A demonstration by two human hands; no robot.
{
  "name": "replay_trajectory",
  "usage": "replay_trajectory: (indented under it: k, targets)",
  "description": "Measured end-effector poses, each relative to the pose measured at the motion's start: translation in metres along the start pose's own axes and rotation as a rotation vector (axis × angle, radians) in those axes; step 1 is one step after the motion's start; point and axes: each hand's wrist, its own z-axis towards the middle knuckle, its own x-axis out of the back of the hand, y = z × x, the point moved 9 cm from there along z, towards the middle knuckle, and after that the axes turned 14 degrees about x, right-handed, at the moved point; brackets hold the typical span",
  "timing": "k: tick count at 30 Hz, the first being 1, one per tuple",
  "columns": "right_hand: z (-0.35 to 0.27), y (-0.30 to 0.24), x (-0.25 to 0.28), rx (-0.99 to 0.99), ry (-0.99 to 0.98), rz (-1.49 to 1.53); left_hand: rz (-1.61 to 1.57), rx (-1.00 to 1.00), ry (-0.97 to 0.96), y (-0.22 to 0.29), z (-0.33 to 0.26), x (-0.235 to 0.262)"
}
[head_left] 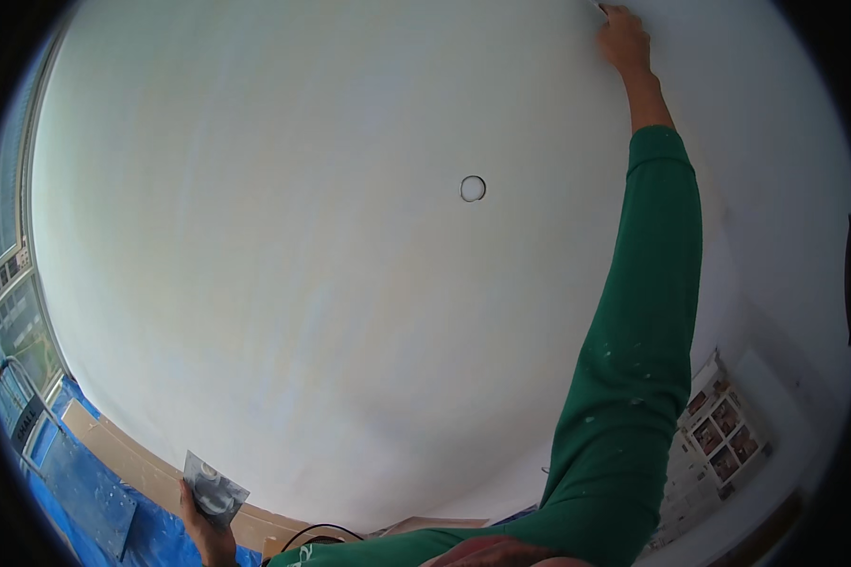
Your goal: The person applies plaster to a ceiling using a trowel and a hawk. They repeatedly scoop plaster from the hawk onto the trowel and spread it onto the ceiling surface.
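High at the top right, my right arm in a green sleeve with white specks is stretched up along the pale wall (pixel 331 236). My right hand (pixel 624 40) is closed around a thin tool (pixel 599 8); only a small part of it shows at the upper edge, so its kind is unclear. At the lower left, my left hand (pixel 206 534) grips a flat grey metal putty blade (pixel 216 489) with whitish smears on its face. The blade is held tilted, in front of the wall's lower edge.
A round outlined fitting (pixel 473 189) sits in the pale surface. Windows (pixel 19 312) line the left side. Blue sheeting (pixel 156 529) and a long tan board (pixel 123 460) lie at the lower left. A sheet with pictures (pixel 723 435) is at the lower right.
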Motion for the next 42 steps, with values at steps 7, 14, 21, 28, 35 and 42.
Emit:
replay_trajectory:
  k: [7,14,21,28,35,42]
  targets:
    - [0.017,0.020,-0.003,-0.036,-0.177,0.026,-0.054,-0.015,0.054,-0.010,0.004,0.013]
    - [-0.016,-0.082,0.084,-0.007,-0.272,0.193,-0.028,-0.032,0.011,0.000,0.014,-0.003]
    - [-0.090,-0.200,0.146,0.213,-0.153,0.244,0.020,0.057,-0.065,-0.004,0.025,0.004]
    - [-0.146,-0.292,0.167,0.178,-0.228,0.355,0.011,0.085,-0.023,-0.004,0.023,0.004]
    - [-0.201,-0.323,0.154,0.240,-0.324,0.432,-0.018,0.054,-0.009,-0.006,0.010,0.002]
    - [-0.106,-0.188,0.140,0.041,0.013,0.347,-0.017,-0.044,0.027,0.002,0.001,-0.002]
